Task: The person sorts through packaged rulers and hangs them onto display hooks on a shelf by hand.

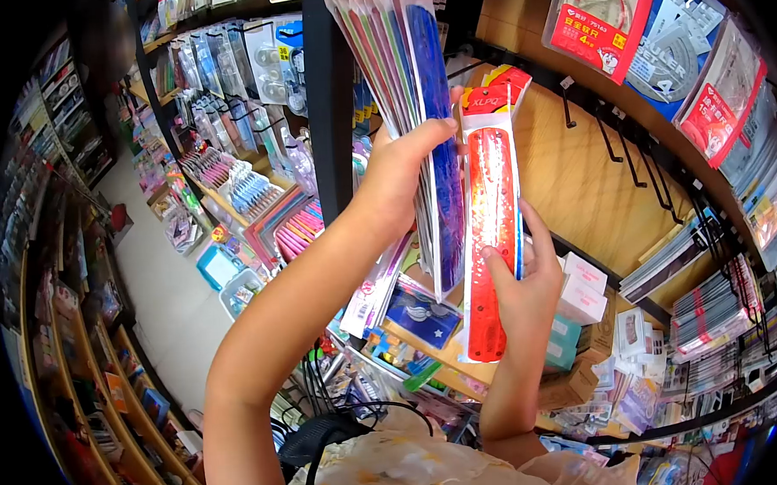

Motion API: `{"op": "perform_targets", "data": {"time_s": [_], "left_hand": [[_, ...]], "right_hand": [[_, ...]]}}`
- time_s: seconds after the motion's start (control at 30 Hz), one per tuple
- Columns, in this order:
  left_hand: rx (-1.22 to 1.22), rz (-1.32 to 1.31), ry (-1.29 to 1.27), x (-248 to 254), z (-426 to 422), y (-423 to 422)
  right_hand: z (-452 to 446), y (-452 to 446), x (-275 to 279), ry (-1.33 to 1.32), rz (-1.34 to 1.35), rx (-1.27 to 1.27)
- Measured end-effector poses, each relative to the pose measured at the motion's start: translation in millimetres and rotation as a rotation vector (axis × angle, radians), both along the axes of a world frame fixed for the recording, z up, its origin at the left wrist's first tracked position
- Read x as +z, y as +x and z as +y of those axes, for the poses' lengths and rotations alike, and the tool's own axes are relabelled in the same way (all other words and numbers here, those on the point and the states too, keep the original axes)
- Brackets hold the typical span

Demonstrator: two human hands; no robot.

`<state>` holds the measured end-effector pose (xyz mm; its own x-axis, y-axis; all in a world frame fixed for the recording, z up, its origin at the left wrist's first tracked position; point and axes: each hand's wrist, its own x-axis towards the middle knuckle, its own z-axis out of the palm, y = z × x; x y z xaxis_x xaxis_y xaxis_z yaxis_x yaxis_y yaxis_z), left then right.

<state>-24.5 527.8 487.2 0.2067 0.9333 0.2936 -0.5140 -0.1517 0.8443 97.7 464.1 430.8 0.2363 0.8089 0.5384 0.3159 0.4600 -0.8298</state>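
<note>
My left hand [407, 176] is closed around a thick stack of packaged rulers [436, 152], long clear sleeves held upright, with a blue one on the near side. Just right of it, my right hand [529, 292] grips a packaged red ruler [493, 228] by its lower half, thumb on the front. That package has a red header marked "XLPQ", and a blue edge shows behind it, so more than one may be in the hand. The stack's top runs out of view.
Bare metal hooks [611, 134] stick out from a wooden back panel [570, 189] at right. Packaged ruler sets [601, 21] hang at upper right. White boxes [582, 289] and cartons sit below. A black post [328, 96] stands left of the stack, and shelves [89, 390] line the aisle floor [166, 280].
</note>
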Motion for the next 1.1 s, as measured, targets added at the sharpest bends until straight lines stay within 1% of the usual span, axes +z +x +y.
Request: {"op": "perform_targets", "data": {"time_s": [0.1, 0.13, 0.27, 0.37, 0.47, 0.5, 0.57, 0.67, 0.73, 0.8, 0.97, 1.1], "left_hand": [[0.005, 0.004, 0.034, 4, 3, 3], [0.017, 0.004, 0.036, 4, 4, 5], [0.033, 0.057, 0.042, 5, 13, 3], [0.071, 0.084, 0.108, 7, 17, 3], [0.066, 0.077, 0.086, 6, 12, -1], [-0.021, -0.088, 0.049, 7, 10, -2], [-0.062, -0.03, 0.119, 10, 6, -3], [0.041, 0.031, 0.255, 11, 9, 8], [0.039, 0.078, 0.228, 12, 11, 8], [0.029, 0.096, 0.154, 13, 7, 5], [0.104, 0.103, 0.216, 7, 5, 3], [0.133, 0.125, 0.267, 10, -3, 7]], "right_hand": [[-3, -1, 6, -0.106, 0.12, 0.046], [-1, 0, 3, -0.071, 0.123, 0.046], [-1, 3, 6, -0.108, 0.099, 0.026], [0, 3, 4, -0.106, 0.187, 0.079], [-1, 5, 6, -0.119, 0.142, 0.082], [-2, 6, 7, -0.128, 0.13, 0.08], [4, 10, 2, -0.124, 0.133, 0.099], [6, 12, 1, -0.124, 0.154, 0.121], [5, 11, 3, -0.123, 0.197, 0.139], [3, 12, 4, -0.071, 0.133, 0.128], [-1, 12, 2, -0.011, 0.044, 0.129], [-2, 10, 5, -0.015, 0.055, 0.121]]}}
